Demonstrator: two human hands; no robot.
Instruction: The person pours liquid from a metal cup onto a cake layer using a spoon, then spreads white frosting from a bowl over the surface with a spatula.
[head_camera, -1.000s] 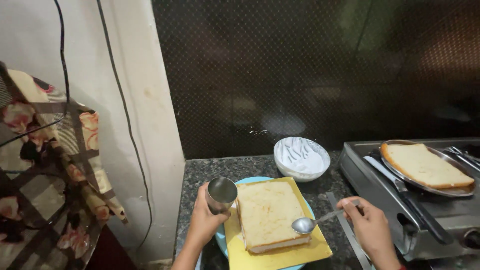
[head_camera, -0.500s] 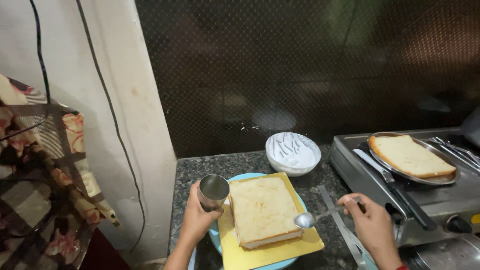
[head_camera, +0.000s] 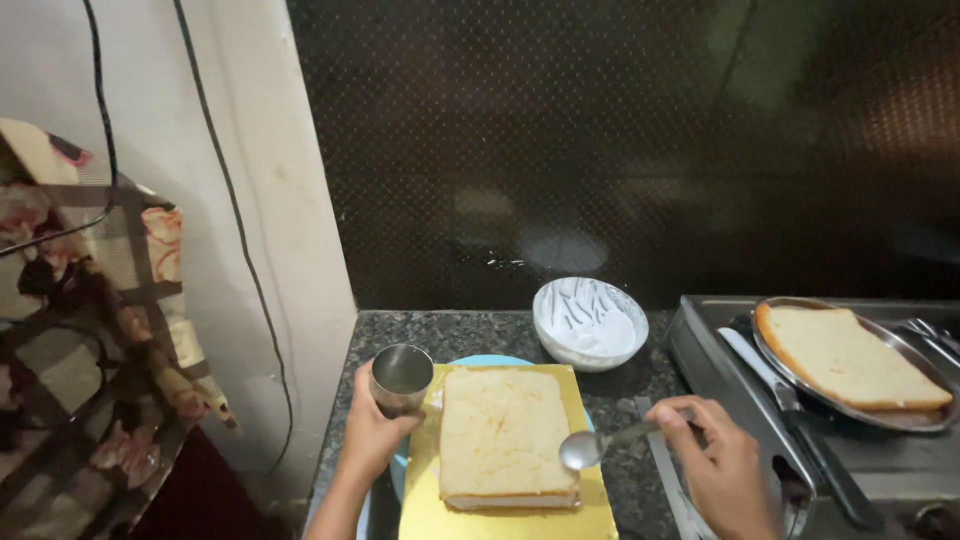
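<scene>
- At the far left hangs one patterned cloth (head_camera: 90, 330) with flowers and checks, and two dark cables (head_camera: 235, 200) run down the pale wall beside it.
- Your left hand (head_camera: 372, 435) grips one small steel cup (head_camera: 401, 378); the fingers are wrapped tight round its side, and the cup stands upright just beside the near-left corner of the cake.
- One rectangular sponge cake slab (head_camera: 503, 435) lies flat on one yellow board (head_camera: 512, 505), which sits on one light blue plate (head_camera: 480, 362) on the speckled dark desk (head_camera: 460, 328).
- One white bowl (head_camera: 588, 322) with white cream smeared inside stands on the desk behind the cake, apart from it.
- Your right hand (head_camera: 718, 470) pinches the handle of one steel spoon (head_camera: 588, 449); the fingers are closed on the handle, and the spoon's bowl hovers at the right edge of the cake, close to its top. You cannot tell whether it touches.
- One flat metal strip (head_camera: 660, 470) lies on the desk under that hand.
- On the steel stove (head_camera: 880, 470) at the right, one steel plate (head_camera: 900, 405) carries a second sponge slab (head_camera: 845, 358); one long knife (head_camera: 790, 420) lies just beside it.
</scene>
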